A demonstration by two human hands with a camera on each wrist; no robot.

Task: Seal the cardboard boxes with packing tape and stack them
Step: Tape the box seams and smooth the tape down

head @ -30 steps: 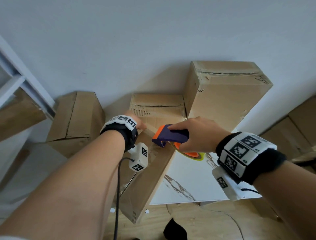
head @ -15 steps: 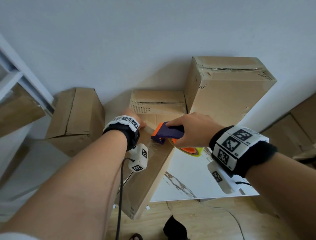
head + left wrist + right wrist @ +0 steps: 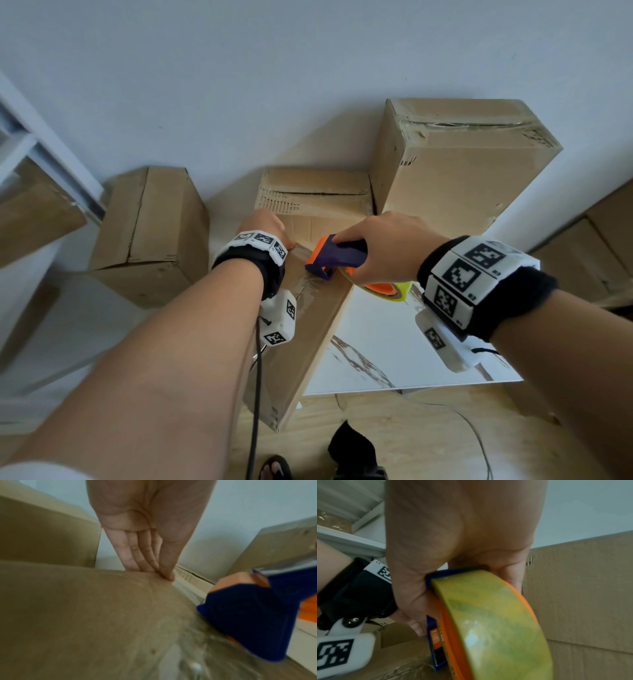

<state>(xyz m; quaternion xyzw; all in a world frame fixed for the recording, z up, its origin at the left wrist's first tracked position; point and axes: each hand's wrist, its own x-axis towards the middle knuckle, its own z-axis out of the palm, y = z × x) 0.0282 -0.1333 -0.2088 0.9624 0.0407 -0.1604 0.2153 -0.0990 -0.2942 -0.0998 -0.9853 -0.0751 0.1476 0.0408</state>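
Taping step underway: right hand [image 3: 387, 246] is gripping the tape dispenser [image 3: 337, 257] on the tilted cardboard box [image 3: 308, 329] leaning against the white table [image 3: 394, 346], left hand [image 3: 145, 534] is pressing flat-fingered on the far end; next, probably cutting the tape.

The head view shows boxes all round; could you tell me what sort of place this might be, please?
Probably a packing or storage room: sealed cardboard boxes stand against a bare wall, and the right hand runs a tape dispenser.

right hand [image 3: 387, 246] and tape dispenser [image 3: 337, 257] drawn slightly farther along the long box [image 3: 308, 329], toward the left hand [image 3: 265, 226]
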